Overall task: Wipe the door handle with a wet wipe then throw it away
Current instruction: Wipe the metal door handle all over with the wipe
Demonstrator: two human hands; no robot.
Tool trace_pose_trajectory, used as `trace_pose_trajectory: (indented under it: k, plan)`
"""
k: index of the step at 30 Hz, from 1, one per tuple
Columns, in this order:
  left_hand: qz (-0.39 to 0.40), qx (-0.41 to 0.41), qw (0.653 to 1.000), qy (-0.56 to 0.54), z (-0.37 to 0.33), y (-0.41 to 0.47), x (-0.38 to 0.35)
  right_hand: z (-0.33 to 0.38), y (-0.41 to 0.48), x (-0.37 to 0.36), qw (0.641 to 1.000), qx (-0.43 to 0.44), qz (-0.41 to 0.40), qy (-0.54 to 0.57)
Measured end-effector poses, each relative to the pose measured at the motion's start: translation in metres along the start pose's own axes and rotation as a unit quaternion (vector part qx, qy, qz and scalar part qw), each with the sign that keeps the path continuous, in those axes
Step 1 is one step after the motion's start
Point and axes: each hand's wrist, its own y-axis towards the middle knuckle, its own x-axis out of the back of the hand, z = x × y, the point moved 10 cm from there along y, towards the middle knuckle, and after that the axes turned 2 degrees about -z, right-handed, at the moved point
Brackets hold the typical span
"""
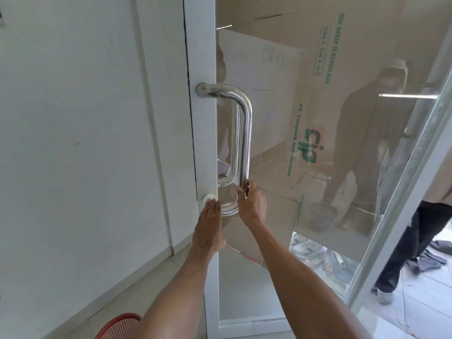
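Only the one head view here, looking down at a glass door with a white frame [203, 57] and a chrome D-shaped pull handle [246, 133] bolted to it. The right hand [252, 204] has its fingers curled round the bottom of the handle's upright bar, just where it bends, so it's closed on the bar. The left hand [208, 226] is flat, fingers stretched out and together, pressed against the frame right below the lower mount, with a bit of white wet wipe [209, 198] poking out past the fingertips. Whether it's actually pinching the wipe or just pushing it onto the mount, I honestly can't tell. The hands are near each other but not touching. Progress-wise, I'd guess the wiping is underway and down at the bottom end; the top bend looks smudgy, so I wouldn't call the handle done. The wipe isn't binned yet, obviously. There's a red mesh basket [119, 325] at the bottom edge by the left arm that could be the bin, just a guess. Counts: two hands, one wipe, one handle on this side (a second one shows through the glass on the far side), one red basket, and one other person's legs [406, 245] outside on the right.
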Motion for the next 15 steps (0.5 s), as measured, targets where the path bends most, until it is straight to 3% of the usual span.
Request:
trace_pose_trajectory:
  k: [5, 11, 15]
  plan:
    - [0.014, 0.04, 0.999, -0.029, 0.011, 0.02, 0.012, -0.001, 0.003, -0.003, 1.0, -0.009, 0.009, -0.005]
    - [0.016, -0.091, 0.996, 0.014, -0.015, 0.017, 0.007, -0.001, 0.003, -0.001, 0.999, 0.001, 0.019, -0.033]
    - [-0.012, -0.008, 1.0, -0.025, 0.01, 0.02, 0.015, 0.002, 0.004, -0.001, 0.999, 0.009, 0.029, -0.033]
